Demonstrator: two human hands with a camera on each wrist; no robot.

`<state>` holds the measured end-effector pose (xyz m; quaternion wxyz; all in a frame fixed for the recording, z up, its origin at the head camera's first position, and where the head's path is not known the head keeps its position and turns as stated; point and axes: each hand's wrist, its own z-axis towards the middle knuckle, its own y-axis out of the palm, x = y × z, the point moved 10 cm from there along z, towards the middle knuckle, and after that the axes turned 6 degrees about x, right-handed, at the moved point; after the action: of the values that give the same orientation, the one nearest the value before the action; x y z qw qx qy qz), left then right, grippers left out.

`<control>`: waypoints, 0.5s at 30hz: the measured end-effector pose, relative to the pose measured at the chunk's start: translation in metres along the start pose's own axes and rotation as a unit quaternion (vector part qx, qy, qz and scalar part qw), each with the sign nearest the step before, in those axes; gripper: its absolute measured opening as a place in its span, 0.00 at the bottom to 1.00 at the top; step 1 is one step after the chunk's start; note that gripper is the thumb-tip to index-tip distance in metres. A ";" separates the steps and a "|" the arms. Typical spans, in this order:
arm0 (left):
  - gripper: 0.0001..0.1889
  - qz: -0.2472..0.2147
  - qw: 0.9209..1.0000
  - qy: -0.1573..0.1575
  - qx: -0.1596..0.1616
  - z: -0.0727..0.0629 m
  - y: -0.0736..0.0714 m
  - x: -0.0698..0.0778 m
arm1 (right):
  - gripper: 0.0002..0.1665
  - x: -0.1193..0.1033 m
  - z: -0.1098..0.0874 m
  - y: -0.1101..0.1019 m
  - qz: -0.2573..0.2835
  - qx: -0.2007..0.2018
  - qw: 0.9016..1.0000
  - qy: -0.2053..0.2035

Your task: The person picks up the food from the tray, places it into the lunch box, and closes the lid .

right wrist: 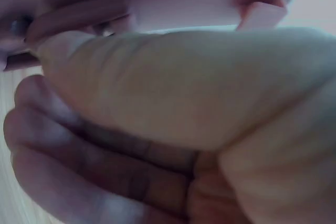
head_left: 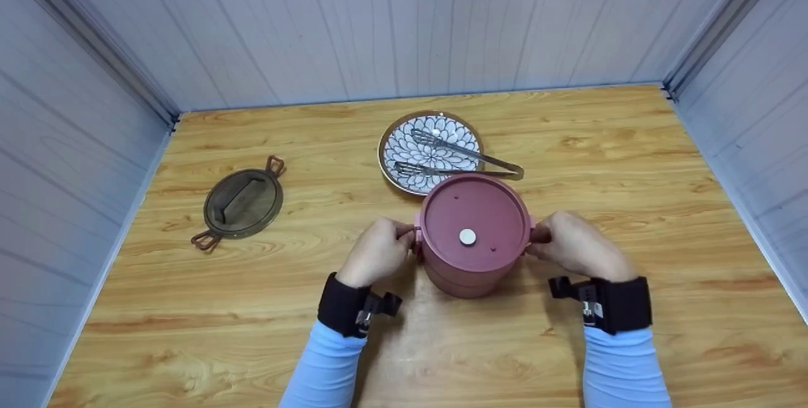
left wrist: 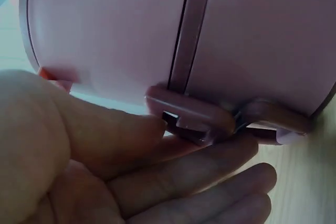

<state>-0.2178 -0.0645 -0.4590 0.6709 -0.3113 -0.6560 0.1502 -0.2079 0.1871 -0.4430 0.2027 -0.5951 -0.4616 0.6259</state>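
Observation:
A round, dark pink lunch box (head_left: 473, 225) stands upright on the table, its lid on top with a small white button. At its left side, my left hand (head_left: 379, 250) pinches the side clip (left wrist: 191, 111) between thumb and index finger, while the other fingers are loosely bent below. My right hand (head_left: 577, 247) is at the opposite side. Its thumb lies against the clip there (right wrist: 79, 17), with the fingers curled underneath and partly hidden behind the thumb.
Just behind the lunch box is a patterned plate (head_left: 404, 143) with metal tongs (head_left: 486, 158) lying across it. A dark round lid (head_left: 252, 206) with two brown side loops lies at left. Pale panel walls (head_left: 379, 29) enclose the wooden table (head_left: 208, 332) at the back and sides.

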 end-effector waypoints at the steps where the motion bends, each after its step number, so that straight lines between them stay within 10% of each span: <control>1: 0.13 -0.010 1.000 -0.009 0.002 0.000 -0.001 -0.001 | 0.08 0.001 0.000 -0.001 0.003 0.001 1.000 0.005; 10: 0.32 -0.090 0.993 -0.035 0.062 -0.004 -0.015 0.009 | 0.40 0.003 -0.005 -0.016 0.192 0.043 0.977 0.076; 15: 0.35 -0.111 0.993 -0.015 0.034 -0.004 -0.004 0.019 | 0.38 -0.009 -0.002 -0.010 0.175 0.029 0.983 0.039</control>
<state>-0.2127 -0.0573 -0.4413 0.6838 -0.2113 -0.6910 0.1011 -0.2070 0.1857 -0.4299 0.1252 -0.6844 -0.3236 0.6413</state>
